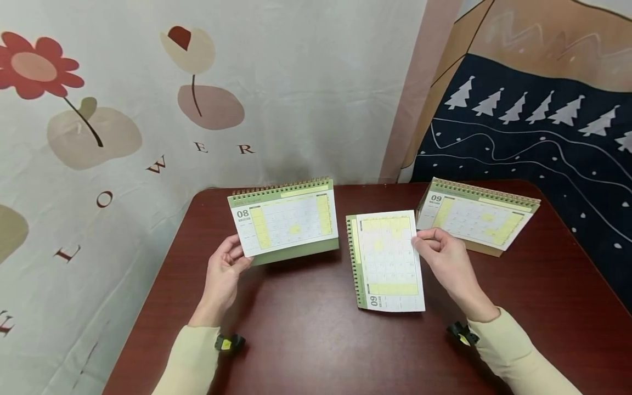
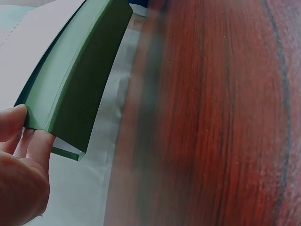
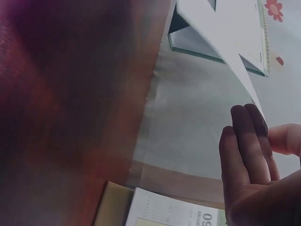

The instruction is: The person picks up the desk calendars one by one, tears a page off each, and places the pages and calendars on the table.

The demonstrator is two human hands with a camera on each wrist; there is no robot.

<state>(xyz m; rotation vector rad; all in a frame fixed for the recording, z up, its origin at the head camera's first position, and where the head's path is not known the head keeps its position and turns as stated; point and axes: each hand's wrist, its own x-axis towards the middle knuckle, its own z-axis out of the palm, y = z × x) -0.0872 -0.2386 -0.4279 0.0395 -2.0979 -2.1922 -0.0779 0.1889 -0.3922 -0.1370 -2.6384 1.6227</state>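
Observation:
My left hand (image 1: 224, 271) grips a green desk calendar (image 1: 291, 219) showing 08 by its lower left corner. In the left wrist view, the thumb lies on the green base (image 2: 70, 70) and fingers reach under its end; the base appears raised off the table. My right hand (image 1: 446, 263) pinches a calendar page (image 1: 390, 263) marked 09 by its right edge, thumb against fingers. That page is turned sideways, its green punched edge to the left. From the right wrist it looks like a thin white sheet (image 3: 221, 42), slightly bent.
A second desk calendar (image 1: 484, 216), showing 09 on a tan base, stands at the back right of the dark red table (image 1: 306, 340), behind my right hand. A printed curtain (image 1: 316, 109) hangs behind the table. Dark wrist devices (image 1: 463, 333) sit at both cuffs.

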